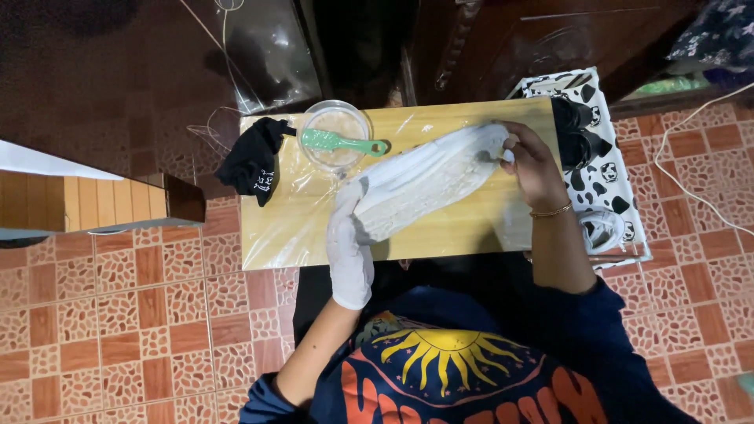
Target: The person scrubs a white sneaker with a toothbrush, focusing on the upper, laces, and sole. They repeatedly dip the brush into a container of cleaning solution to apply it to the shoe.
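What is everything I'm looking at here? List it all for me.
Shoe: one, white, lying across the table, held at both ends.
Brush: one, green, resting across the bowl.
Bowl: one, clear, at the table's far edge.
Cloth: one, black, on the table's left corner.
Table: one, pale wood under clear plastic sheet.
Rack: one, cow-patterned, right of the table, holding dark shoes and a white one.
Cable: one, white, on the tiled floor at right.
Left hand: white glove, gripping the shoe's near end.
Right hand: bare, gold bracelet, holding the shoe's far end.
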